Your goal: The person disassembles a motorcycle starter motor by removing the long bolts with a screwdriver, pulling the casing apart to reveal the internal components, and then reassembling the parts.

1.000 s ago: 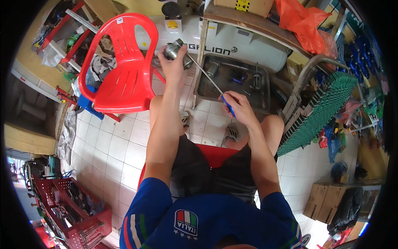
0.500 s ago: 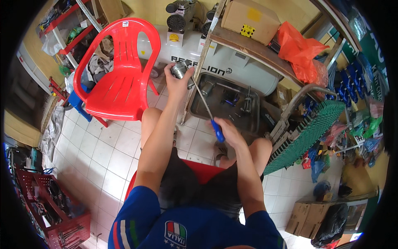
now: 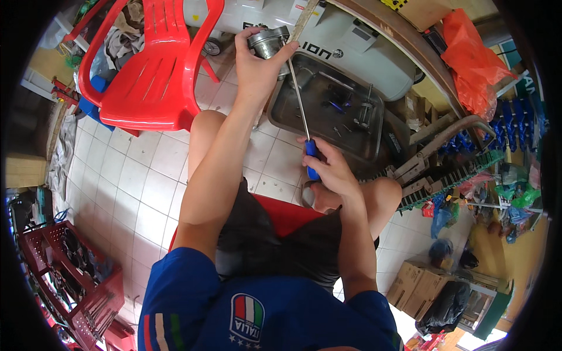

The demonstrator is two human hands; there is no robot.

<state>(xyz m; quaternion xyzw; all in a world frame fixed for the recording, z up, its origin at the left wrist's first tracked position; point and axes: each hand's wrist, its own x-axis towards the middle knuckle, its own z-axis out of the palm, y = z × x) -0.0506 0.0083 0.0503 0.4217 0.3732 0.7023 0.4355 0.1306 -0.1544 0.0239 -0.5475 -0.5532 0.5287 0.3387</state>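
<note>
My left hand is raised in front of me, its fingers wrapped round a cylindrical metal part with a flanged rim. My right hand grips the blue handle of a long-shafted screwdriver. The shaft slants up and away to the metal part, and its tip is at the part's rim, near my left thumb. Whether the tip sits in a hole cannot be made out. Beyond my right hand lies a dark metal tray on the floor, with several small metal pieces and a blue-trimmed piece in it.
A red plastic chair stands at the far left. Behind the tray is a large pale tank beside a shelf post. A folded frame with green mesh is at the right. Dark red tool racks stand at the near left.
The whole view has shifted, so the chair sits higher and farther left. The screwdriver now looks more upright, and the metal part is turned differently in my left hand. Both hands keep their holds.
</note>
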